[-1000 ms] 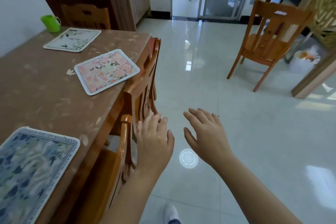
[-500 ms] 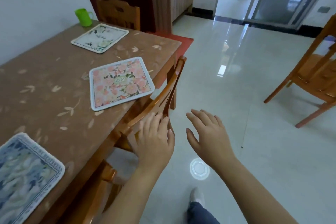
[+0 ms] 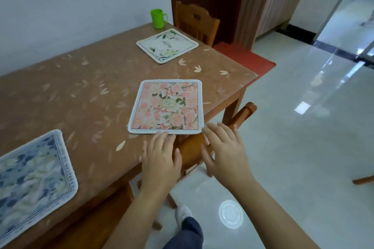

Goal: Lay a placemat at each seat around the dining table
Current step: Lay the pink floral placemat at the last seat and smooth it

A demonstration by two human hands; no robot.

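Pink placemat (image 3: 168, 107) lies just ahead of our hands, long axis running away; left hand (image 3: 160, 157) nearer, fingertips at its near edge. Right hand (image 3: 224, 151) beside. Both open, empty.

The single head-worn view looks forward and steeply down from close above the dining table's (image 3: 85, 87) near edge, its far corner, wall and tiled floor (image 3: 293, 147) beyond.

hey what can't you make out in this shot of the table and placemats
Head view only:
- Blue placemat: cut off by the left edge.
- Writing on the white placemat and the pink placemat: too small.
- Chair: seat hidden by table, left hand and right hand.
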